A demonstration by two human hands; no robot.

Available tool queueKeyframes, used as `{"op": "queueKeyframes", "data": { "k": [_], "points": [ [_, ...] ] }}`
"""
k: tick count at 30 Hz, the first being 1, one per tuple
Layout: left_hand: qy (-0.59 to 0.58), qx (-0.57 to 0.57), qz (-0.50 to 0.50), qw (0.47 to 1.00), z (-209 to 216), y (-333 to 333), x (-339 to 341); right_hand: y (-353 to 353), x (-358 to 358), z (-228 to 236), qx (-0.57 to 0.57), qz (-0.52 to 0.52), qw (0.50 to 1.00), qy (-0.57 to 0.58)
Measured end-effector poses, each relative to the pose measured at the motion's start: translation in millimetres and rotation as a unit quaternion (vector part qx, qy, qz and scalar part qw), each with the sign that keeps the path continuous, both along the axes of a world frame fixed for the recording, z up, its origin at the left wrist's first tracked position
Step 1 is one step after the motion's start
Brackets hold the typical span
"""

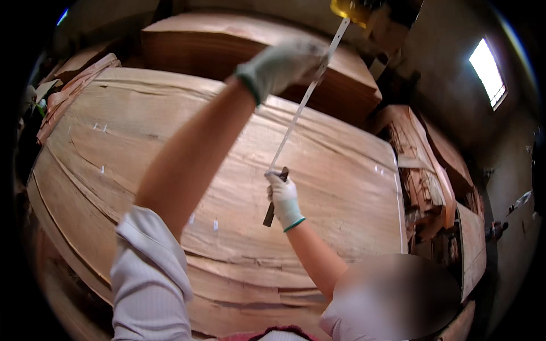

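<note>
A long white perforated tape [297, 116] runs down from a yellow object overhead to my right hand. My left hand [281, 65], in a pale glove with a green cuff, is raised high and blurred. Its fingertips close on the tape's upper part. Lower down, my right hand [282, 196], gloved the same way, is closed around a dark flat blade-like tool [269, 216]. The tape's lower end meets its thumb and fingers. Beneath both hands lies a broad stack of wood veneer sheets [341, 199], its top sheet wavy, with small white tape pieces [215, 225] on it.
The yellow object [350, 11] hangs at the top edge, partly cut off. Behind the stack stands another veneer pile [227, 48]. Ragged veneer bundles [421, 176] line the right side, and folded strips [74, 96] lie at the far left. A bright window [488, 73] is in the right wall.
</note>
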State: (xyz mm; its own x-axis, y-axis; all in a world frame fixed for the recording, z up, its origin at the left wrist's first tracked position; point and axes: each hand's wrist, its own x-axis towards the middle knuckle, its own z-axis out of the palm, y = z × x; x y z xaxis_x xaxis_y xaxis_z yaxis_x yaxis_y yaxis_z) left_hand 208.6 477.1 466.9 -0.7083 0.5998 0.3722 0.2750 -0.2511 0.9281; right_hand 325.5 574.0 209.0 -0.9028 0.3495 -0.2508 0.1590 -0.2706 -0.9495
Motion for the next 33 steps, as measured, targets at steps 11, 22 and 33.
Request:
{"op": "queueKeyframes", "data": {
  "k": [11, 22, 33],
  "points": [
    [-0.037, -0.031, -0.116, 0.992, 39.9, -27.8, 98.9, 2.9, 157.1, -75.8, 0.182, -0.015, 0.983, 0.038],
    [0.100, 0.002, -0.144, 0.985, 26.6, -65.7, 92.3, -1.9, 200.4, -77.3, 0.462, 0.009, 0.873, 0.154],
    [-0.021, -0.035, -0.210, 0.977, -28.0, -43.3, 173.5, 25.3, 169.4, 114.0, 0.042, 0.062, 0.971, 0.226]
  ]
}}
